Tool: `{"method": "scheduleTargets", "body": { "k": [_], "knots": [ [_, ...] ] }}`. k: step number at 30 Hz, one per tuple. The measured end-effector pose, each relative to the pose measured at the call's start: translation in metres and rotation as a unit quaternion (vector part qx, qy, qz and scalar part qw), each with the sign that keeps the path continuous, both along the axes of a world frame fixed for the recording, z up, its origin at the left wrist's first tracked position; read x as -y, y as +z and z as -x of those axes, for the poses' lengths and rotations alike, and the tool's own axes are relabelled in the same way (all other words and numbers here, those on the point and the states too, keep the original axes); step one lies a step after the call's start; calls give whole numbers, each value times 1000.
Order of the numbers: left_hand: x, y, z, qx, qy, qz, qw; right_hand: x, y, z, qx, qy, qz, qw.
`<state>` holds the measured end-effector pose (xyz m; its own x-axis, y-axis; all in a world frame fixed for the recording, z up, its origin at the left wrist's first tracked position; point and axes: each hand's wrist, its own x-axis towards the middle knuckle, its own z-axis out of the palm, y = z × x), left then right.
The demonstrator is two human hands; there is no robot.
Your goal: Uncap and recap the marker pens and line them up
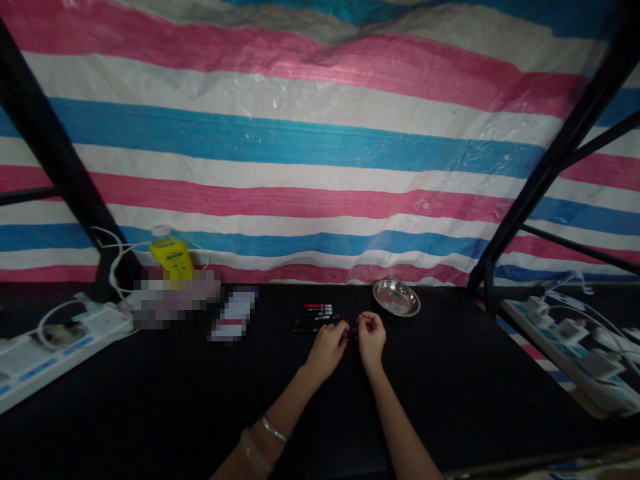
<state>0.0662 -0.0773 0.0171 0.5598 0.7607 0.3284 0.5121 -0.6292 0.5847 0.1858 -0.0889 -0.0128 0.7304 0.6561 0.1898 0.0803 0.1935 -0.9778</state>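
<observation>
My left hand (329, 348) is closed in a pinch around a slim dark pen (353, 332), low over the black table. Just to its right, my right hand (373, 338) also pinches, its fingertips at the other end of that pen. Fingers cover most of the pen, so its details are hard to make out. Beyond my left hand lie several pens in a row: a red pen (317, 306) at the back and black pens (315, 319) nearer to me, roughly parallel to each other.
A round metal dish (397, 297) sits behind my right hand. Leftward are a blurred-out flat item (234, 317), another pixelated item (175, 301) and a yellow bottle (171, 257). Power strips with cables (60, 350) and chargers (575, 343) line both sides. A striped sheet (310, 153) hangs behind.
</observation>
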Motion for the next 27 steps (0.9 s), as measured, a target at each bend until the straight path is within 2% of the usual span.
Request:
{"method": "scheduleTargets", "body": {
  "k": [4, 10, 12, 18, 23, 27],
  "knots": [
    [-1, 1, 0, 79, 38, -1, 996, -2, 4, 0, -77, 29, -43, 996],
    [-4, -2, 1, 180, 43, 34, 982, -4, 9, 5, -139, 143, -44, 979],
    [-4, -4, 0, 191, 40, 35, 980, -5, 10, 7, -147, 158, -42, 976],
    [-6, -7, 0, 203, 54, 27, 977, -5, 11, 7, -211, 119, -48, 969],
    [-9, -8, 2, 203, 74, 34, 976, -4, 11, 7, -197, 177, -45, 963],
    [-8, -4, 3, 203, 58, 29, 977, -1, 15, 11, -177, 222, -50, 958]
  ]
}}
